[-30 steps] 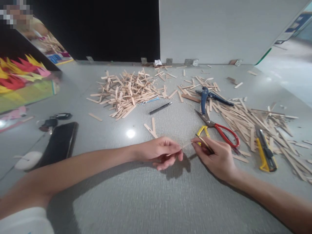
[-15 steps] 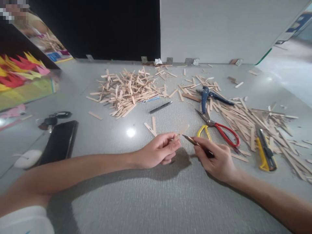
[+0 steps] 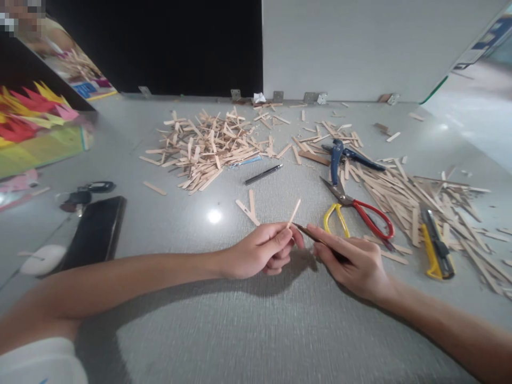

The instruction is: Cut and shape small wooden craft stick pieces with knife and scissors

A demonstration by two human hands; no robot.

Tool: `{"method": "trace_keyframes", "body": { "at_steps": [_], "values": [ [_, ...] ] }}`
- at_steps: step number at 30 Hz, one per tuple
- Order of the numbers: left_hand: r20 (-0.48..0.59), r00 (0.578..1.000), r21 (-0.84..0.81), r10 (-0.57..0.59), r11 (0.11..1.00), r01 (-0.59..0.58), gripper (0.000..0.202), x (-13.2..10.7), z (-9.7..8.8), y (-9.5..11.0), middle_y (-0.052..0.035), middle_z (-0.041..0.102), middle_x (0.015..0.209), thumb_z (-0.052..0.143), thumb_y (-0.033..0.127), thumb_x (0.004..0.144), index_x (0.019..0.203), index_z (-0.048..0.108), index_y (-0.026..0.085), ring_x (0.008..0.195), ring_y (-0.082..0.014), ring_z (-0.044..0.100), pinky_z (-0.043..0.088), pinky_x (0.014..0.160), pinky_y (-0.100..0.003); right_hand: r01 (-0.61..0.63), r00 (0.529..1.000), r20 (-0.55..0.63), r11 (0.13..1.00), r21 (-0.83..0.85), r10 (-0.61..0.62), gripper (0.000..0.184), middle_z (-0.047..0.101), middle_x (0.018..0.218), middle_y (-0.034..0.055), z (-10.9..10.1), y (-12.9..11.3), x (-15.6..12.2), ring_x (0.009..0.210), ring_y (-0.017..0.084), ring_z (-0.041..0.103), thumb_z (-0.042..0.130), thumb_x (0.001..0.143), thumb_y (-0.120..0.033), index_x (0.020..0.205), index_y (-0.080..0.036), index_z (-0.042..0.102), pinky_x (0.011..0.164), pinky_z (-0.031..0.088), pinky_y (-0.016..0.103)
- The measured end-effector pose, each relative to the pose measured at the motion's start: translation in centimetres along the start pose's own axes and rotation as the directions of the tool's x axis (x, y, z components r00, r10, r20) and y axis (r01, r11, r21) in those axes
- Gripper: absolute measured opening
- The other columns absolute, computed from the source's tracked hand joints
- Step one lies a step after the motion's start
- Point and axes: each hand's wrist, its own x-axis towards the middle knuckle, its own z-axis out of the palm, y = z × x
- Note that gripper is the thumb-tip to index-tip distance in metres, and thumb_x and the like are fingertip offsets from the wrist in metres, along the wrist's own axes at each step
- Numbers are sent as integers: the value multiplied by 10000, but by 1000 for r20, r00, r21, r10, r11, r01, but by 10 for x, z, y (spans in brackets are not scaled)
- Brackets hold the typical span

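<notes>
My left hand [image 3: 270, 249] pinches a short popsicle stick [image 3: 295, 212] between thumb and forefinger; the stick points up, seen nearly edge-on. In my right hand [image 3: 356, 261] is a slim, dark, pointed tool [image 3: 306, 231], closed in the fingers like a pen; its exact kind is hard to make out. The tool's tip is close beside the base of the stick, and I cannot tell whether they touch. Just beyond my left hand, two stick pieces [image 3: 248, 209] lie in a V on the grey table [image 3: 256, 330].
A heap of cut popsicle sticks [image 3: 208, 146] lies at the back. To the right are red-and-yellow-handled scissors [image 3: 356, 204], a blue-handled cutter [image 3: 336, 160], a yellow utility knife [image 3: 436, 248] and more sticks [image 3: 396, 200]. A pen [image 3: 264, 174] lies centrally; a phone [image 3: 96, 232] is left.
My left hand has turned the stick from showing its flat face to nearly edge-on and more upright. The tool's tip has moved slightly left, toward my left fingers.
</notes>
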Motion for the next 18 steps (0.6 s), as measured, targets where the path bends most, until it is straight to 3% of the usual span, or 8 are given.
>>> {"method": "trace_keyframes", "body": {
  "at_steps": [18],
  "values": [
    [-25,999,30,-38,999,39,421,2,-3,-4,115,284,633,582,620,1063,947,505,223,492,-85,223,221,456,-207,39,999,29,995,-89,-37,388,747,653,-26,1,4,-4,467,112,604,570,1078,-177,1401,-259,767,469,506,218]
  ]
}}
